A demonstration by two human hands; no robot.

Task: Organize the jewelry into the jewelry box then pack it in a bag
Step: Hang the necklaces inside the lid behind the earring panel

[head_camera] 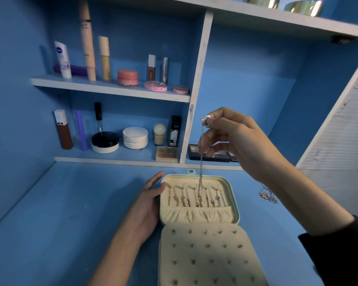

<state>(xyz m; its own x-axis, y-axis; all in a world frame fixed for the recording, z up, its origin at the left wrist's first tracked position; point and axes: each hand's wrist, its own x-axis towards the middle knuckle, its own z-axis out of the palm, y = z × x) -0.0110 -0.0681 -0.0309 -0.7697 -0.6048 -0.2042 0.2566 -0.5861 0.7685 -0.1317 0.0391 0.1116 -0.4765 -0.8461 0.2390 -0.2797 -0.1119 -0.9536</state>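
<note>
An open cream-lined jewelry box [235, 203] with a mint shell lies on the blue desk. Its far half holds several chains hanging in a row above a gathered pocket. The near panel [207, 254] carries several small stud earrings. My right hand [234, 139] is raised above the box and pinches the top of a thin silver necklace [201, 162], which dangles straight down into the far half. My left hand [147, 205] rests flat against the box's left side, fingers straight. A small heap of loose jewelry [268, 195] lies on the desk right of the box, partly behind my right forearm.
Behind the desk, blue shelves hold cosmetics: tubes and jars on the upper shelf [112, 89], compacts and bottles on the lower one. Dark eyeshadow palettes [211, 154] lie right of the divider. A white slatted panel [339, 141] stands at the right. No bag is visible.
</note>
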